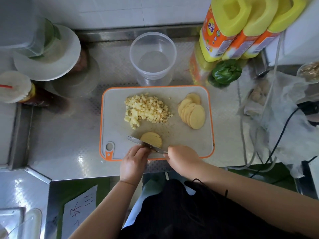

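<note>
Three yellow bottles carry orange labels too blurred to read, and a paper sheet below the desk edge bears handwritten strokes I cannot make out. On the patterned steel desk, under a white tiled wall, the orange-rimmed cutting board carries the stacked potato slices near its front edge. The left hand curls its fingers on them, and the right hand grips the knife lying across them.
</note>
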`<move>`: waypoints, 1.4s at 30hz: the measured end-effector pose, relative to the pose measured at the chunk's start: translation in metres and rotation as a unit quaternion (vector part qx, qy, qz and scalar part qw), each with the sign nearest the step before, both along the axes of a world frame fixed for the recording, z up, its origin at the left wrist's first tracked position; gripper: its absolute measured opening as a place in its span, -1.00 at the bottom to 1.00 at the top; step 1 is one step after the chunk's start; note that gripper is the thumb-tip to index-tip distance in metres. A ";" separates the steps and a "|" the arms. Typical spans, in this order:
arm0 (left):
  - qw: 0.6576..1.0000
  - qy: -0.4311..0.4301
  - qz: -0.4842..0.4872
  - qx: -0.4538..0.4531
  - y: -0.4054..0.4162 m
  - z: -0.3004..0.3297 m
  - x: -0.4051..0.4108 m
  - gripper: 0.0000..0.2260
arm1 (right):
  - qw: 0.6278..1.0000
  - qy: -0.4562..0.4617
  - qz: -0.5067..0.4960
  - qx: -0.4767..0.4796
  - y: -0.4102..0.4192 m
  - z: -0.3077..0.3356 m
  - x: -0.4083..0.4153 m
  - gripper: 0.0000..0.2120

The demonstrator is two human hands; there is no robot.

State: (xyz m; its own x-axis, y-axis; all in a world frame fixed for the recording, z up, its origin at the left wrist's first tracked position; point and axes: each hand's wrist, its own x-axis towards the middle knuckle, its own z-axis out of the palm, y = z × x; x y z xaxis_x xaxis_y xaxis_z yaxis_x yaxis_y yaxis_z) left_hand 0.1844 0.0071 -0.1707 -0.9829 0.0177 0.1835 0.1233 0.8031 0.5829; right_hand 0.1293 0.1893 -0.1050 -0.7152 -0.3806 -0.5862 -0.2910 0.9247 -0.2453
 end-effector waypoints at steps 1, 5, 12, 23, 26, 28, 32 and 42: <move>1.000 0.000 0.001 0.000 0.000 0.000 0.000 -0.75 | 1.000 -0.001 -0.003 0.002 0.002 0.000 0.000 -0.84; 1.000 -0.002 0.005 0.000 0.000 -0.001 0.002 -0.76 | 1.000 0.010 -0.005 -0.001 -0.003 0.000 0.001 -0.87; 1.000 -0.008 0.001 -0.009 0.000 0.000 0.002 -0.75 | 1.000 0.024 0.002 -0.014 0.006 0.009 0.001 -0.79; 0.984 -0.020 -0.105 -0.140 -0.015 0.012 -0.015 -0.64 | 0.987 0.026 -0.137 -0.073 0.029 0.033 -0.014 -0.67; 0.966 -0.031 -0.157 -0.205 -0.021 0.023 -0.041 -0.30 | 0.976 0.010 -0.196 -0.090 0.034 0.034 -0.021 -0.67; 0.945 -0.037 -0.225 -0.235 -0.023 0.026 -0.061 -0.18 | 0.970 0.004 -0.222 -0.094 0.037 0.036 -0.023 -0.65; 0.903 -0.042 -0.339 -0.259 -0.023 0.025 -0.086 -0.21 | 0.965 0.000 -0.245 -0.096 0.040 0.038 -0.026 -0.60; 0.939 -0.113 -0.247 -0.213 -0.022 0.024 -0.071 -0.36 | 0.954 0.002 -0.280 -0.103 0.046 0.032 -0.027 -0.63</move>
